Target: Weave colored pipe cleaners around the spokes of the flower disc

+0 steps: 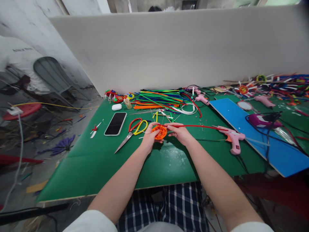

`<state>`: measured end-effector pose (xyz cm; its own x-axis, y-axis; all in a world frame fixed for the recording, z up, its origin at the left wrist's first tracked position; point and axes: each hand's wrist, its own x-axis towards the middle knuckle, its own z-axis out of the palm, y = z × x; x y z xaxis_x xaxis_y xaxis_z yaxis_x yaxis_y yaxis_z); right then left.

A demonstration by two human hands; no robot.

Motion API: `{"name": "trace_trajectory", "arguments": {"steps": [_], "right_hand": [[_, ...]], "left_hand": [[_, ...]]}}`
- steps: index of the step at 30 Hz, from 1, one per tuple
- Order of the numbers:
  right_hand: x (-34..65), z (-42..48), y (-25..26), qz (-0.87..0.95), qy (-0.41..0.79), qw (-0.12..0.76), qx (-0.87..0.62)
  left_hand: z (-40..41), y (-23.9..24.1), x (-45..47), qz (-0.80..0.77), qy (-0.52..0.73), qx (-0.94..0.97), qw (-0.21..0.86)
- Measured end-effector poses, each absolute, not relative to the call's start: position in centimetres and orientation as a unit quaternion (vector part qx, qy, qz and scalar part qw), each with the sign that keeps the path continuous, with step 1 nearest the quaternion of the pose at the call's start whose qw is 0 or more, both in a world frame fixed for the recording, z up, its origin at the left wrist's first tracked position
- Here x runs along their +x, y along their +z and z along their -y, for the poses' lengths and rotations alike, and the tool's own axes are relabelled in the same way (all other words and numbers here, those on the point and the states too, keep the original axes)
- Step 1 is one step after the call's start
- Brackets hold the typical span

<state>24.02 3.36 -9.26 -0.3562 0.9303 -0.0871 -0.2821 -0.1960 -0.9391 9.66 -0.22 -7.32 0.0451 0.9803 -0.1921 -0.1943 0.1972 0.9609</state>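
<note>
My left hand [150,137] is closed on an orange coil [160,132] of wound pipe cleaner, held above the green tabletop. My right hand [179,132] pinches a red pipe cleaner [200,127] near the coil's right edge; its long free end stretches to the right. Whether the red stem touches the coil is too small to tell. Left of my hands lie scissors [127,138] with one red and one yellow handle loop. A pink glue gun [233,138] rests to the right, close to the red stem's far end.
A phone [116,124] and a white case [117,107] lie at left. Behind my hands is a pile of coloured pipe cleaners [159,100]. A blue board [256,132] carries a purple glue gun [264,120] and cords. A pale partition [169,51] closes the back.
</note>
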Motion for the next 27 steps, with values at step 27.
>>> {"name": "trace_trajectory", "arguments": {"steps": [27], "right_hand": [[24.1,-3.3,-9.1,0.458,0.678,0.446,-0.364]], "left_hand": [[-0.3,-8.4,9.0,-0.475,0.506,0.411,0.591]]}}
